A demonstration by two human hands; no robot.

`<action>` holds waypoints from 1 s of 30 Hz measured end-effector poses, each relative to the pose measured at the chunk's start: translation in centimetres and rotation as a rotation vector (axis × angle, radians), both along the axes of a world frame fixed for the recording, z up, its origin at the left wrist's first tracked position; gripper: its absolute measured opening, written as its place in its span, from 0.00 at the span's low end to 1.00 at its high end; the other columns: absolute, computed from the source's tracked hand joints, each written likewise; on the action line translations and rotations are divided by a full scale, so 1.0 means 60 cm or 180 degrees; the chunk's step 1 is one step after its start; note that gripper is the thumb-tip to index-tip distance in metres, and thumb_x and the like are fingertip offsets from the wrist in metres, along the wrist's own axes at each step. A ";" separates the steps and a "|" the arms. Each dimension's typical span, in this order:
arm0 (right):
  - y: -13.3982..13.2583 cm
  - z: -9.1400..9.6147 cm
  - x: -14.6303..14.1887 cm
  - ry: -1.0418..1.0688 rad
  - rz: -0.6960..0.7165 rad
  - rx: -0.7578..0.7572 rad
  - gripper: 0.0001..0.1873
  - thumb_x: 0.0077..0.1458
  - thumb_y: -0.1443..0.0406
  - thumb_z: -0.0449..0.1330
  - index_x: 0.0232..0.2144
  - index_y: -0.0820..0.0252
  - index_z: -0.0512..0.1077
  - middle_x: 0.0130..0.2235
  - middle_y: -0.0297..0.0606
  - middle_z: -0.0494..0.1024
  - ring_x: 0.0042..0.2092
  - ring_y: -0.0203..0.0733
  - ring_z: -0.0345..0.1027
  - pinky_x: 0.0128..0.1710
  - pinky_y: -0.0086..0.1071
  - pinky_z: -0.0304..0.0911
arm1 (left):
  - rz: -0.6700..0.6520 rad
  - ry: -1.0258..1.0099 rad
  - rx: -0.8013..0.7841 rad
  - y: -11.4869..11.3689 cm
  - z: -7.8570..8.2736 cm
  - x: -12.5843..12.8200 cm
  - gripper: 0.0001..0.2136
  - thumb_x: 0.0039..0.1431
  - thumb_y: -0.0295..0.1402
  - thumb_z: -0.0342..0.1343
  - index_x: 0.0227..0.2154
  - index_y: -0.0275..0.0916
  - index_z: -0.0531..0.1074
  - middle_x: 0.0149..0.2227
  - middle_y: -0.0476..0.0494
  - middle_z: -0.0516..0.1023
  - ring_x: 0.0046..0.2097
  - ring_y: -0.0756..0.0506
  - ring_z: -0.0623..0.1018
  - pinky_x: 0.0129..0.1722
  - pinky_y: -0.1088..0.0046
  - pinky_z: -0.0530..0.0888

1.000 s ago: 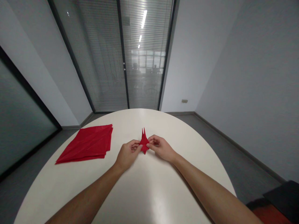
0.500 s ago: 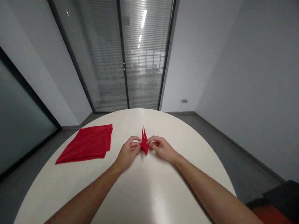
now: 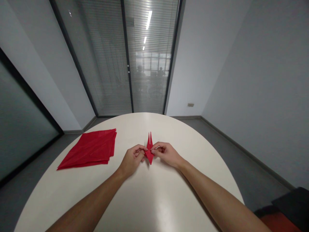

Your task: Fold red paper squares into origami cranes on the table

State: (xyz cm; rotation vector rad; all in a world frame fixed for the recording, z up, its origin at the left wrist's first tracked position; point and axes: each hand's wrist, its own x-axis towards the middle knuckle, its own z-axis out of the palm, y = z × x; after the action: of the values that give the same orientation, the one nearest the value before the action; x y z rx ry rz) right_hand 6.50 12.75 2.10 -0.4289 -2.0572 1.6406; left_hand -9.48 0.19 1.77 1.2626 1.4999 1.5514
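Note:
Between my two hands is a small piece of folded red paper [image 3: 150, 157], with two narrow points reaching away from me and one broader point facing me. My left hand [image 3: 133, 158] pinches its left edge between thumb and fingers. On the opposite edge, my right hand [image 3: 167, 153] has its thumb and forefinger closed on the paper near its middle. The fingertips cover parts of both side edges. It is held at or just above the tabletop; I cannot tell which.
A stack of red paper sheets [image 3: 90, 148] lies on the left of the round white table [image 3: 188, 199]. Beyond the table's far edge stand a glass partition with blinds [image 3: 149, 87] and a pale wall. A dark and red chair [image 3: 289, 206] shows at the lower right.
The folded paper has turned slightly and tipped, so its near point comes closer to me. My left fingers have come down onto its edge. The stack has not moved.

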 end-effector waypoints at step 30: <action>0.002 0.001 -0.002 0.0035 -0.0247 0.0553 0.15 0.54 0.54 0.68 0.35 0.59 0.79 0.34 0.38 0.82 0.35 0.41 0.73 0.38 0.34 0.63 | 0.0309 0.0666 0.0036 0.003 0.001 -0.002 0.10 0.56 0.38 0.60 0.36 0.37 0.79 0.32 0.44 0.82 0.33 0.46 0.79 0.31 0.73 0.74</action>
State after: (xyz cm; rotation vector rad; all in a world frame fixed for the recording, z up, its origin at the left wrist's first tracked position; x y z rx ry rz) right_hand 6.40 12.88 2.18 -0.4326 -2.1261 1.4032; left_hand -9.59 0.38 1.85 1.4137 1.7079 1.5286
